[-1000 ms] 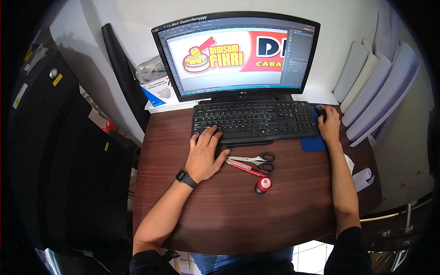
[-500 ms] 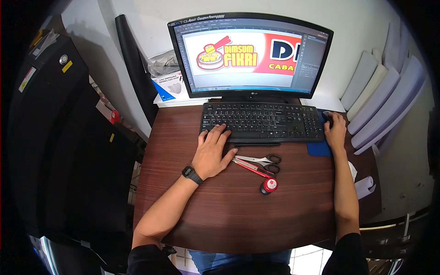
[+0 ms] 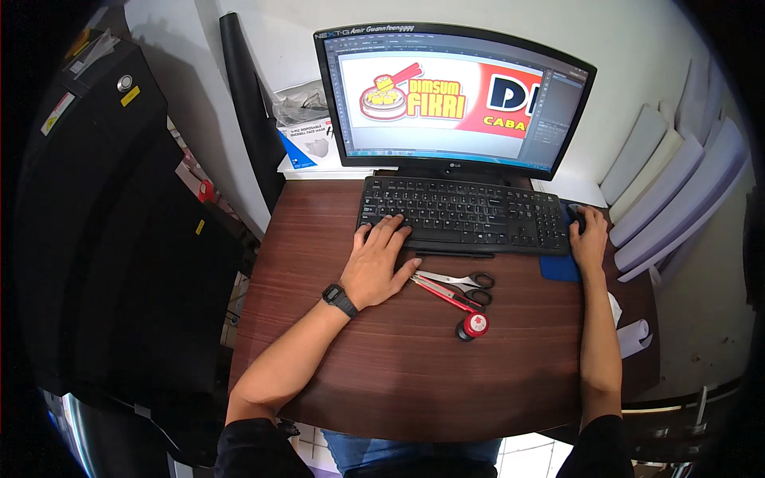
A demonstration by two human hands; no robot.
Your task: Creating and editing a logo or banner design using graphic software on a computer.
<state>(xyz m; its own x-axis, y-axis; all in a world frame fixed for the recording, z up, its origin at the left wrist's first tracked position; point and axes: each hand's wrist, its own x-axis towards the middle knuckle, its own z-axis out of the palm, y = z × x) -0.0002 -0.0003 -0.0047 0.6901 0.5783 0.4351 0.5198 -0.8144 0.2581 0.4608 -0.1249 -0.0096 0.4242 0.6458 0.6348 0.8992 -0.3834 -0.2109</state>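
My left hand (image 3: 374, 267) lies with its fingers spread over the lower left keys of a black keyboard (image 3: 478, 203), its thumb on the desk beside the scissors. A black computer mouse (image 3: 577, 217) on a blue mouse pad (image 3: 559, 268) sits under my right hand (image 3: 590, 243), whose fingers curve round it; the hand covers much of the mouse. Beyond the keyboard, the monitor (image 3: 446, 143) displays a banner design with a cartoon food basket, yellow lettering and a red panel.
Right of my left hand lie scissors (image 3: 450, 279), a red cutter knife (image 3: 446, 296) and a red-and-black stamp (image 3: 473, 326). A face mask box (image 3: 309, 145) stands left of the monitor. Paper rolls (image 3: 669, 187) lean at the right; a large black machine (image 3: 103, 239) borders the desk's left.
The whole view has shifted and tilted slightly, so the monitor and desk items appear a little farther right. Both hands keep their places, and the design on the monitor looks the same.
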